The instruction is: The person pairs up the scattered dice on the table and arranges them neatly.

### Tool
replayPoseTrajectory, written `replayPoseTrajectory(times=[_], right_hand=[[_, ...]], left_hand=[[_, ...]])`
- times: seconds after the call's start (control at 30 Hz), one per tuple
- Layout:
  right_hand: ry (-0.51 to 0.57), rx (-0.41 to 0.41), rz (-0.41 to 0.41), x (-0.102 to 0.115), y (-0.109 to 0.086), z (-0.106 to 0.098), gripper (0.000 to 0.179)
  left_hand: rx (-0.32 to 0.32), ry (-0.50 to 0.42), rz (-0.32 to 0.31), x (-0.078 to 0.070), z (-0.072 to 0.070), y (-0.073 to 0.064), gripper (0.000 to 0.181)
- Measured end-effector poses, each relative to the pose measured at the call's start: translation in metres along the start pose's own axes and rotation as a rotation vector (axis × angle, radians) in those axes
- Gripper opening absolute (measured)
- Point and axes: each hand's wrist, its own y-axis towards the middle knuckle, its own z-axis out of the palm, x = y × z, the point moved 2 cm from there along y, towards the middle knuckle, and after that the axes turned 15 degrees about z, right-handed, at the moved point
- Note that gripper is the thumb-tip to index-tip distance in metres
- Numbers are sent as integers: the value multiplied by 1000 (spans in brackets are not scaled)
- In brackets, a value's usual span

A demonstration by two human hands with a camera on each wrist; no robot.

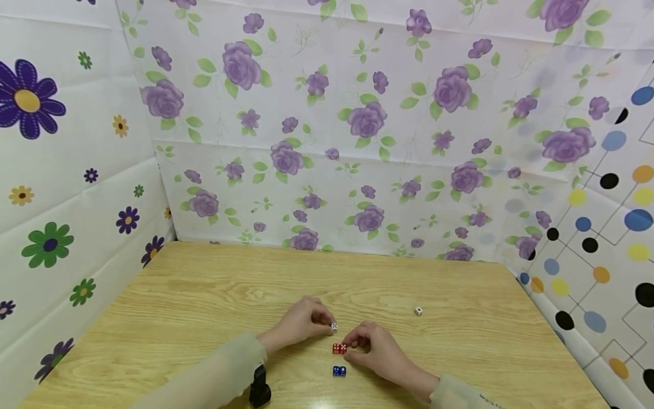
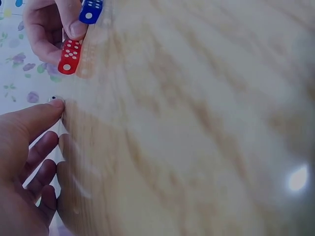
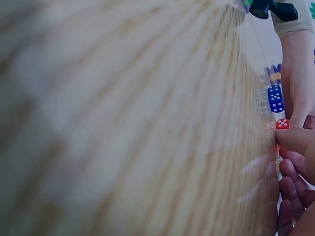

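My left hand (image 1: 301,321) pinches a white die (image 1: 334,327) on the table between thumb and fingers; in the left wrist view the thumb mostly hides it. Just in front of it, two red dice (image 1: 339,349) stand side by side. My right hand (image 1: 382,353) has thumb and index finger on the right-hand red die, its other fingers curled in. Nearer to me lies a touching pair of blue dice (image 1: 339,371). The right wrist view shows the blue dice (image 3: 275,99) beyond the red die (image 3: 282,124) at my thumb tip.
Another white die (image 1: 418,311) lies by itself farther back, to the right of both hands. The wooden table (image 1: 245,284) meets flowered cloth (image 1: 332,153) at the back, with printed cloth at both sides. A black device (image 1: 260,389) is strapped at the left wrist.
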Motion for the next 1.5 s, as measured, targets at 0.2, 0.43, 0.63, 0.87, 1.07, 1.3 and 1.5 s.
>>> replayPoseTrajectory(times=[0.2,0.43,0.63,0.87,1.07,1.3,1.5], right_hand=[[6,-4,-18,1,-1,-1,14],[5,-12,-23,2,-2,-1,14],[-1,-2,-2,1,0,0,14],[-4,11,-18,-1,0,-1,16],[5,66,-56,-4,0,-8,21],[-39,13,-149,-13,8,-39,25],[-91,-198,-201,-33,19,-82,26]], left_hand=[[13,-13,2,-1,3,1,10],[14,-2,5,-1,5,1,8],[14,-2,3,-2,6,0,8],[14,-15,0,-2,6,0,8],[15,-19,1,-2,5,0,8],[22,-61,-5,0,6,0,9],[26,-64,2,-2,5,-1,9]])
